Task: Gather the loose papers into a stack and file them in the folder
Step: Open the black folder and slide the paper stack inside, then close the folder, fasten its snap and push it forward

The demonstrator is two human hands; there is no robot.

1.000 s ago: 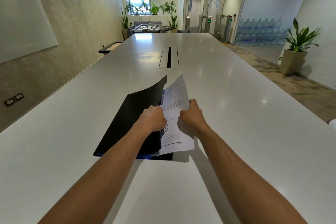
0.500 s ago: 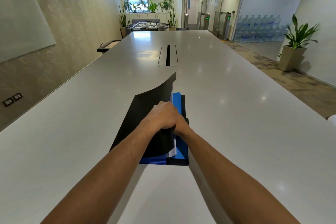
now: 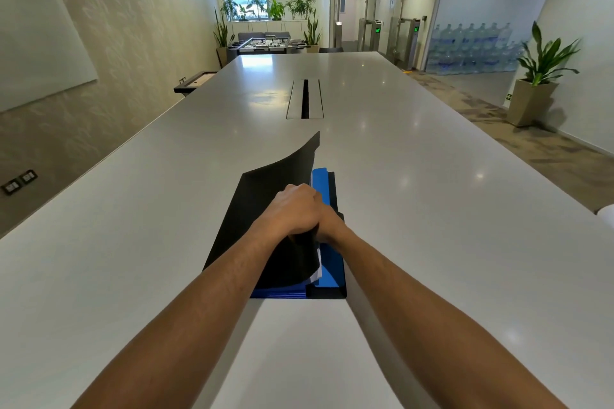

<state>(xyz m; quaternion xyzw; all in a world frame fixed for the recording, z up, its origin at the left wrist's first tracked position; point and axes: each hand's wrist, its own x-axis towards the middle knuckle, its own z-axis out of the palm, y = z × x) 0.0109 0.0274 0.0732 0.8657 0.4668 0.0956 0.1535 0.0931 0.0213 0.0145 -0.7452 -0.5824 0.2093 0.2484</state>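
Folder (image 3: 265, 209) lies on the white worktop (image 3: 432, 209) straight ahead of you, near the middle, spine side to your left, its black front cover lifted and curling up toward the far end, the far corner standing highest. Blue inner pockets (image 3: 324, 186) show along the right side under the raised cover, with a black back panel edging them on the right and near sides. Papers (image 3: 319, 267): only a thin white sliver visible, tucked between the black cover and the blue pocket near the front right; the rest of the sheets hidden inside. Your left hand (image 3: 295, 209) sits on top of the cover about midway along its right edge, fingers curled closed over that edge and gripping it. Your right hand (image 3: 329, 226) is just beside and touching the left, mostly hidden behind it and reaching in under the cover; cannot tell whether its fingers are spread or closed on anything. Both bare forearms run in from the near edge and meet at the folder. Cable slot (image 3: 305, 99) set into the worktop well beyond the folder. Potted plant (image 3: 538, 76) on the floor off to the right; stacked water bottles (image 3: 471, 46) behind glass further back.
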